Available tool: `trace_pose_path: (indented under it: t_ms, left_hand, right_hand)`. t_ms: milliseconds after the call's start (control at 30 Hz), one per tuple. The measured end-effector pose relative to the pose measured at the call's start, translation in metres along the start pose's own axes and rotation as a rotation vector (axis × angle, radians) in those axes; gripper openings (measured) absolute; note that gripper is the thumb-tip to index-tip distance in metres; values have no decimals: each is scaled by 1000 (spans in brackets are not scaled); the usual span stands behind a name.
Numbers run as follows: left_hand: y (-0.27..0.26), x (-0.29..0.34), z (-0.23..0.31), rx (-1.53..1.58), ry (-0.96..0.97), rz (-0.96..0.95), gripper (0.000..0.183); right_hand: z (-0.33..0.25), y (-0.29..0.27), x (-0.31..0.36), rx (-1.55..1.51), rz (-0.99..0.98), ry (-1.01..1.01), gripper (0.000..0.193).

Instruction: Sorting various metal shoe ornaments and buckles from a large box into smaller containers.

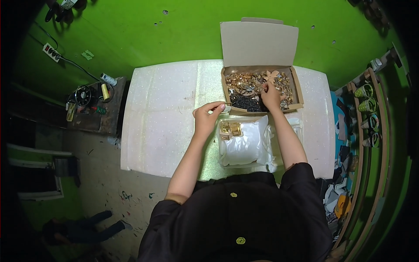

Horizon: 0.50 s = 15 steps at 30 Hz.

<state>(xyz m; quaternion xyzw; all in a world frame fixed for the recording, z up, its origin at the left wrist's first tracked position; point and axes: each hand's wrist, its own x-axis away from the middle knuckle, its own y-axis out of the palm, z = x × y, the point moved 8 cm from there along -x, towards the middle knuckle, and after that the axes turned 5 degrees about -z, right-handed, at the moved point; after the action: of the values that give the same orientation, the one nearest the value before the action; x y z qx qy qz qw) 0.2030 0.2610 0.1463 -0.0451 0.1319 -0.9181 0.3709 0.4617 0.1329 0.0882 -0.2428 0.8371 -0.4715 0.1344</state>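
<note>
An open cardboard box (298, 105) stands on the white table, its lid (259, 43) raised at the back. Small gold, silver and black bead-like pieces (247, 102) fill it, with a tan flower-shaped piece (271, 77) on top. My right hand (270, 98) reaches into the box, fingers pinched together among the pieces; what they hold is too small to name. By the box's front left corner, my left hand (207, 118) has thumb and forefinger pinched at the edge; anything between them cannot be made out. Nearer me sits a clear plastic tray (238, 166) holding a white plastic bag (253, 142) and gold-coloured pieces (230, 130).
The glittery white table (161, 118) stands against a green wall (174, 35). To the left, a small dark table (104, 124) carries thread spools (105, 91). A shelf rack with green sandals (365, 105) is at right. A person (91, 229) lies on the floor, lower left.
</note>
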Motion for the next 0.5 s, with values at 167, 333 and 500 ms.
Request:
trace_pose_path:
  t_ms: [167,333,500]
  left_hand:
    - [-4,27,-14,-108,-37,29,22]
    - [4,42,-31,-205,-131,-42,22]
    - [4,54,-58,-309,-205,48,22]
  right_hand:
    - [-15,-43,40,-349,138,-143,18]
    - [-19,-4,100,-706,-171,-146,29]
    - [-36,43,145,-584,-389,-87,21]
